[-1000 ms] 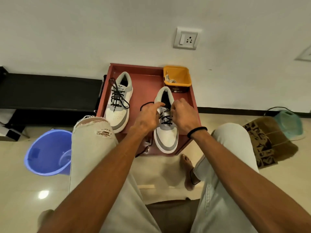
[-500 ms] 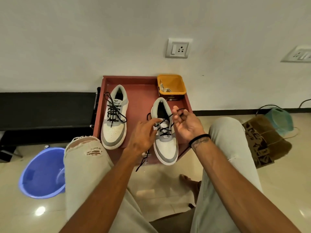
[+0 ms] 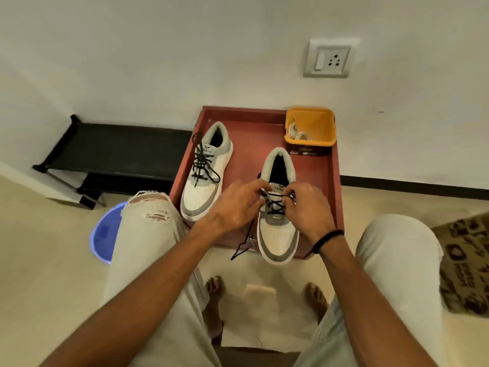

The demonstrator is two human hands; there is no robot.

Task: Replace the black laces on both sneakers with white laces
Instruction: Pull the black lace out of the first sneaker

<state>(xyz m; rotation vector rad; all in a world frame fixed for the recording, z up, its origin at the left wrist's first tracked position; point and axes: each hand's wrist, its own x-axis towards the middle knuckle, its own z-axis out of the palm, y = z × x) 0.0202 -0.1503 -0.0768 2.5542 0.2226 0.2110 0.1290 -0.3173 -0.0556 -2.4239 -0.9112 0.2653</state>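
Black lace: on the near sneaker, at the red worktop's front edge.
Left hand: fingers curled, pinching the lace.
Right hand: pinching its other side.
Hidden: fingertips overlap the eyelets.

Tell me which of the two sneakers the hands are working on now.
The right sneaker, nearest the person: both hands pinch its black lace. The left sneaker lies untouched, fully laced.
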